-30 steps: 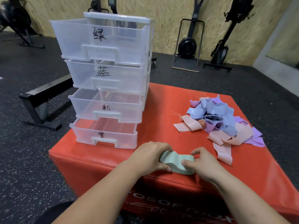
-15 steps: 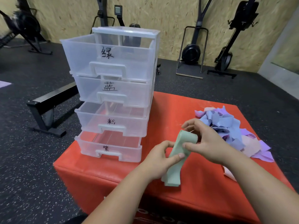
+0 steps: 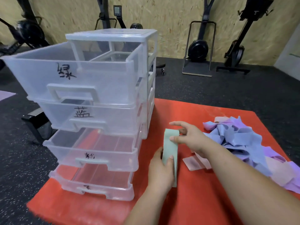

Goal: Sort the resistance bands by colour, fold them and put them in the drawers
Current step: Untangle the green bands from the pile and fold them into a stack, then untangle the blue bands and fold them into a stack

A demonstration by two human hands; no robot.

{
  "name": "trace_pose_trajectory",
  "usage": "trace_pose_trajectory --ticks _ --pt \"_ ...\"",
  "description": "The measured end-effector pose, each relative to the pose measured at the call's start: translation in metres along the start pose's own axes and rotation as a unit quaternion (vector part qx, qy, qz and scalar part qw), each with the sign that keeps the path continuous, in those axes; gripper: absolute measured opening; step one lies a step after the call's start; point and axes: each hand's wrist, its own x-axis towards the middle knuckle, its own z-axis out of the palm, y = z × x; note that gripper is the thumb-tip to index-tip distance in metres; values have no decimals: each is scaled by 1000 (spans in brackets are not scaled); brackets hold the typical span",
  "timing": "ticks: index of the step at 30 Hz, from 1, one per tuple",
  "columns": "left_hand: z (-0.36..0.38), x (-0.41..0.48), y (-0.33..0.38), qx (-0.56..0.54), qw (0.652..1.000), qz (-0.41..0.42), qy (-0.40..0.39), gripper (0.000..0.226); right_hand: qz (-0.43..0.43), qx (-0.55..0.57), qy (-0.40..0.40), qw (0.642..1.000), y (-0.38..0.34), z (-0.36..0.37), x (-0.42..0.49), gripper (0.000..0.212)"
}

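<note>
Over the red box (image 3: 186, 111), just right of the drawer unit (image 3: 112, 35), a person is holding a folded green band (image 3: 170, 148) upright in both hands. The band is hanging clear of the box top as a flat strip, between the drawers and the band pile (image 3: 240, 138).

The left hand (image 3: 159, 169) is gripping the lower half. Its fingers are curling round the left edge and the thumb is pressing on the front face. The grip is closed tight on the strip.

The right hand (image 3: 190, 137) is pinching the upper part. The thumb is sitting on the front near the right edge and the other fingers are tucking behind the top fold. The index finger is reaching out straight above the top edge, not touching it as far as I can tell.

The top drawer (image 3: 81, 85), with a handwritten mark on its front, is sticking far out of the unit toward the person. The three drawers below are also standing partly pulled out, each marked on the front.

The pile of blue, purple and pink bands is lying loose on the right side of the box, partly behind the right forearm. One pink band (image 3: 193, 163) is lying flat just under the right wrist, apart from the green one.

Gym machines (image 3: 198, 49) are standing along the wooden back wall.
</note>
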Motion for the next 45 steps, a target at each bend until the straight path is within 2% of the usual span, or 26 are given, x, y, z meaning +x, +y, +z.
trace_pose_trajectory --ticks 10,14,16,18,25,32,39,45 --pt "15 46 -16 153 985 35 69 60 17 24 1 1000 52 6 90 54" --pt "20 49 -23 251 962 68 83 60 -35 -79 15 996 61 8 101 44" --pt "21 49 -28 255 961 65 89 60 -66 -179 12 982 58 12 101 37" --pt "21 47 -30 254 961 66 89 64 -74 -238 24 968 58 11 99 44" --pt "18 34 -24 284 952 71 85 69 -42 -255 37 965 52 10 95 34" --pt "13 30 -23 299 949 75 64 71 -22 -250 51 967 37 10 90 44" --pt "9 22 -17 314 945 85 42 62 -16 -262 61 963 31 5 58 38" --pt "9 8 -8 342 925 148 73 60 -22 -395 78 915 44 -19 6 42"
